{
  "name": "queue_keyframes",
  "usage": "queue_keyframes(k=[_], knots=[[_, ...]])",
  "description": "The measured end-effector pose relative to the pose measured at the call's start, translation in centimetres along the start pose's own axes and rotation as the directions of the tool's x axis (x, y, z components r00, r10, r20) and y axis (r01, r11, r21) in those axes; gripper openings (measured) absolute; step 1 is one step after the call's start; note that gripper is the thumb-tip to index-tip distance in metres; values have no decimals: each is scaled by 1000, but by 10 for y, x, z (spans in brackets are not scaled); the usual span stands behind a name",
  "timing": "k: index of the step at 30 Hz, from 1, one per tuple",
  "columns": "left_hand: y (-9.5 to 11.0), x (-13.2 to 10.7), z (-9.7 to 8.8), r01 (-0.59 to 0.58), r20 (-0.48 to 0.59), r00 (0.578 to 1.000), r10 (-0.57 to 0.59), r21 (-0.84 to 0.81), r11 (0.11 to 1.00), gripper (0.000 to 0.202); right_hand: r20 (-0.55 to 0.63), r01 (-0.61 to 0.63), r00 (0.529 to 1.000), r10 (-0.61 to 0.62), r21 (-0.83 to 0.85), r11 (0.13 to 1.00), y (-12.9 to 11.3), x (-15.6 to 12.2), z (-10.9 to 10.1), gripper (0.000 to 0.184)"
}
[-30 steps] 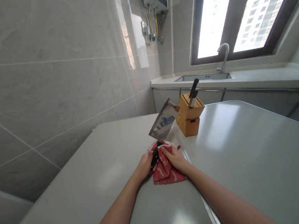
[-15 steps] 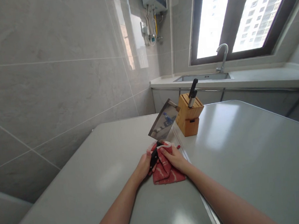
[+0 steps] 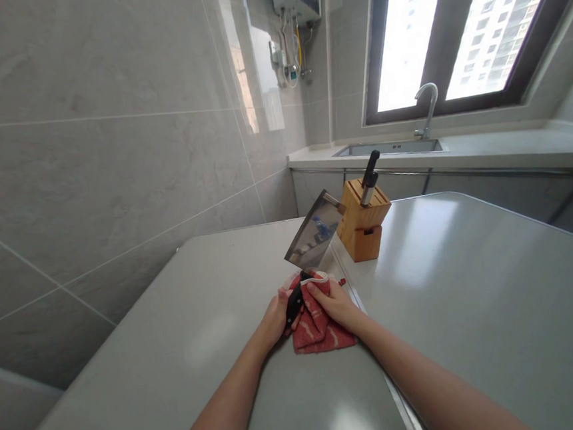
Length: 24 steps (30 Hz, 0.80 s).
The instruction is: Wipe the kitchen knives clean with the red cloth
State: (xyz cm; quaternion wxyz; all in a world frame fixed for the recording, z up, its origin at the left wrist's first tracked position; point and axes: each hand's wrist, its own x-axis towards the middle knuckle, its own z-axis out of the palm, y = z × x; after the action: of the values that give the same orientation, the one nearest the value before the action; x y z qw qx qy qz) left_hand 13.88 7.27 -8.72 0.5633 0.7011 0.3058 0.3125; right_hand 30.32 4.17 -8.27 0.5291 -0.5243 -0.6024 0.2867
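Observation:
My left hand is closed round the black handle of a cleaver, whose broad shiny blade points up and away from me. A red cloth with pale marks is wrapped about the upper part of that handle, close to the blade. My right hand grips the cloth, its thumb pressing on top; the other fingers are mostly hidden. Part of the cloth hangs down between my forearms, over the table.
A wooden knife block with black-handled knives stands just behind the blade, on the glossy pale table. Farther back are a counter with a sink and a faucet. A tiled wall borders the left side.

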Motion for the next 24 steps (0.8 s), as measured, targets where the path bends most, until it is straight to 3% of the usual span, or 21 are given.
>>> queue_keyframes(k=[24], knots=[[0,0,0,8,-11,1000,-8,11,1000,78,28,28,999,-30,47,998,-7,0,-1,32]])
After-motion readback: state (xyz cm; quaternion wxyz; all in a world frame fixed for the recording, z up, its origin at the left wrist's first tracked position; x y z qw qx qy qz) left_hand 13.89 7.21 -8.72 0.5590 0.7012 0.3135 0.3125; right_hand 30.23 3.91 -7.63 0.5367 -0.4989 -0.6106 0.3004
